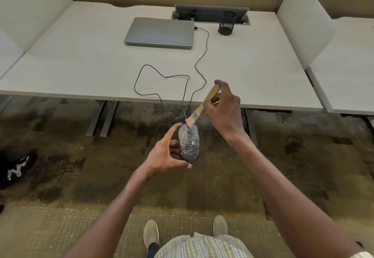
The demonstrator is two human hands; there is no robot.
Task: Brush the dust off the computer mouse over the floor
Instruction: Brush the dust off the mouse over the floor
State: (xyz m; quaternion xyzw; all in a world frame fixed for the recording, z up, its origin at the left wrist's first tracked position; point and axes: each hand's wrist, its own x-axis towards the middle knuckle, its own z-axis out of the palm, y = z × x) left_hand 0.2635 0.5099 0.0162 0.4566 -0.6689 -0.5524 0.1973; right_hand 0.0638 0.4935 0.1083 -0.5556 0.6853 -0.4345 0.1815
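Observation:
A dark computer mouse (189,142), speckled with pale dust, is held over the carpet in front of the desk edge. My left hand (166,152) grips it from the left and underneath. My right hand (222,106) holds a small wooden-handled paintbrush (202,106), whose bristles touch the front end of the mouse near the scroll wheel. The mouse's black cable (162,77) loops up over the white desk (81,59) to the closed grey laptop (159,32).
A black mesh pen cup (228,22) stands at the back of the desk beside a cable tray. White dividers flank the desk. Desk legs (101,116) stand underneath. A dark cap (16,168) lies on the carpet at left. My shoes (150,232) are below.

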